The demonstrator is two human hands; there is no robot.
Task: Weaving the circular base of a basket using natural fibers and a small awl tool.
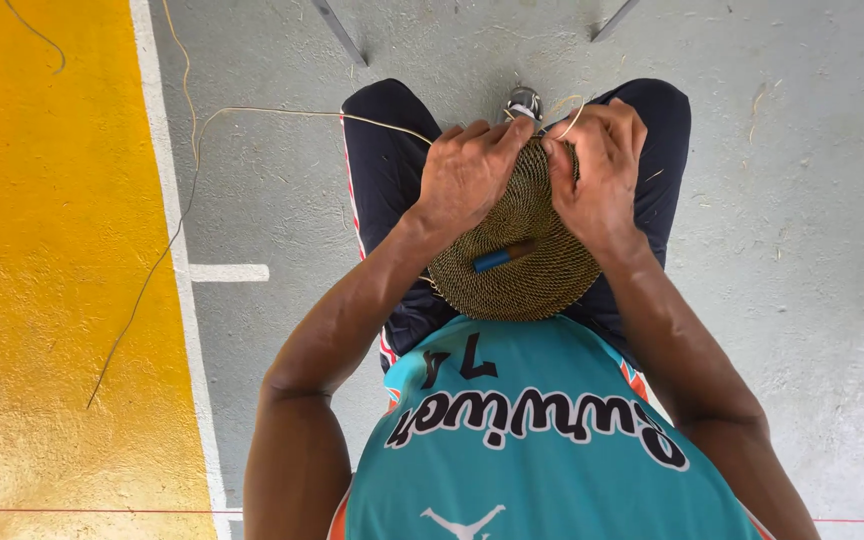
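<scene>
Hands (467, 175) (597, 170) closed, pinching woven disc (522, 265) rim

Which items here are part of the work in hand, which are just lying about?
In hand:
- left hand and right hand, both gripping the far rim of the round woven piece
- thin fibre strand running to the rim
- blue-tipped tool resting on the weave

Lying about:
- loose straw bits on the grey floor
- metal legs

Beside the grey floor (802, 250), a yellow painted area (52, 250) with white line (177, 250); the tan woven disc (522, 260) carries a blue-brown tool (502, 256); teal jersey (532, 440).
</scene>
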